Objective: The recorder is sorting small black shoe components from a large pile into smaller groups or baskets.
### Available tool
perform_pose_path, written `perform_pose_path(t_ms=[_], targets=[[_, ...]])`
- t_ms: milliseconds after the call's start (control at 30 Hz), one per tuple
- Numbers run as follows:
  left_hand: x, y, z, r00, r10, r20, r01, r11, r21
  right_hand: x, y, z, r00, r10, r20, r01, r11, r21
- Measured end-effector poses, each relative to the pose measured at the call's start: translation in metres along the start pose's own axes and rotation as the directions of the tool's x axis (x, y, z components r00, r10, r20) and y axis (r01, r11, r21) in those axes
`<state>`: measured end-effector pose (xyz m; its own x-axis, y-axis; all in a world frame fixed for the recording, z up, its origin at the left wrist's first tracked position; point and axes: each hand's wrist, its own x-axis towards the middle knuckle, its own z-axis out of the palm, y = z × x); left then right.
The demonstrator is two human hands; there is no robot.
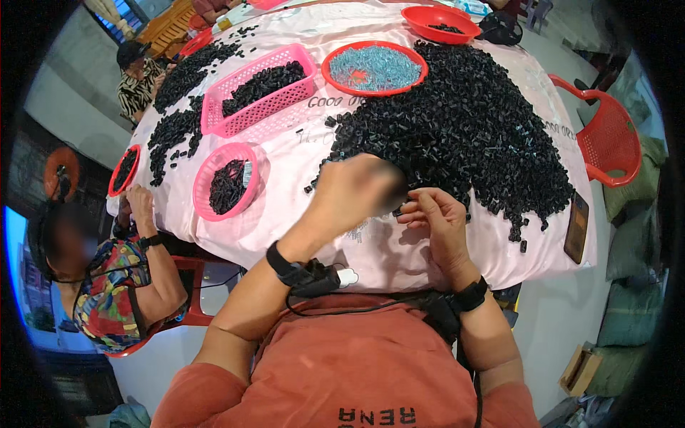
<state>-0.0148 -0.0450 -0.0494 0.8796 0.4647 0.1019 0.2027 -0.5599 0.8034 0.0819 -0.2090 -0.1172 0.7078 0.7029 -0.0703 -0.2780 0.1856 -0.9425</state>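
Note:
My left hand [353,191] reaches over the near edge of a big heap of small black plastic pieces [457,135]. A dark blur covers its fingers, so I cannot tell how they are set. Close beside it, almost touching, my right hand [441,221] has thumb and forefinger pressed together in a pinch. Something small and dark shows at those fingertips, too small to make out. Behind the hands, a round red basket [326,77] full of small clear bluish pieces [374,68] stands against the heap.
Left of my hands is a round pink basket [200,187] of black strips. Beyond it stands a long pink basket [214,121] of black pieces. A phone [576,228] lies at the table's right edge, near a red chair [614,135]. A co-worker [118,285] sits at left.

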Motion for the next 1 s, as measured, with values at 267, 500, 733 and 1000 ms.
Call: perform_pose_path(t_ms=[267, 500, 733, 1000], targets=[[0.006, -0.040, -0.062, 0.992, -0.085, 0.095, 0.127, 0.629, -0.767, -0.002, 0.011, 0.005, 0.994, -0.071, -0.080, 0.066, 0.996, -0.065], [-0.012, -0.074, -0.062, 0.950, -0.120, 0.287, 0.299, 0.604, -0.739, -0.002, 0.017, 0.014, 0.992, -0.116, -0.041, 0.095, 0.933, -0.348], [-0.006, -0.072, -0.052, 0.963, 0.188, 0.192, -0.089, 0.897, -0.433, 0.002, 0.020, 0.020, 0.855, -0.490, 0.171, 0.425, 0.472, -0.773], [-0.029, -0.049, -0.004, 0.933, 0.286, 0.217, -0.313, 0.945, 0.099, -0.002, 0.020, 0.028, 0.875, -0.435, 0.213, 0.400, 0.402, -0.824]])
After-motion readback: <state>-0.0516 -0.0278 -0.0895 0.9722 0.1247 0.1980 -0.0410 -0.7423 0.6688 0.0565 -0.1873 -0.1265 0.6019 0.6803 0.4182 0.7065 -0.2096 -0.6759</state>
